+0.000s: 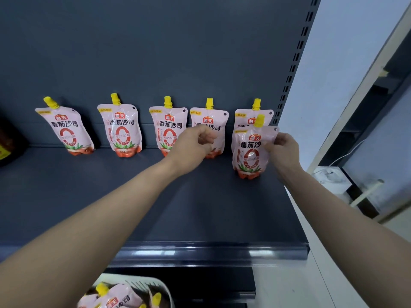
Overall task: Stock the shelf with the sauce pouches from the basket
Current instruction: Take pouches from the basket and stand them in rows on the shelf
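Note:
Several pink sauce pouches with yellow caps lean against the back wall of the dark shelf. One more pouch stands upright in front of the rightmost one. My right hand pinches this front pouch at its upper right edge. My left hand hovers in front of the fourth pouch with fingers curled and nothing in them. A white basket at the bottom holds more pouches.
A dark bottle stands at the shelf's far left. The slotted upright bounds the shelf on the right. Beyond it are a white wall and a white box on the floor.

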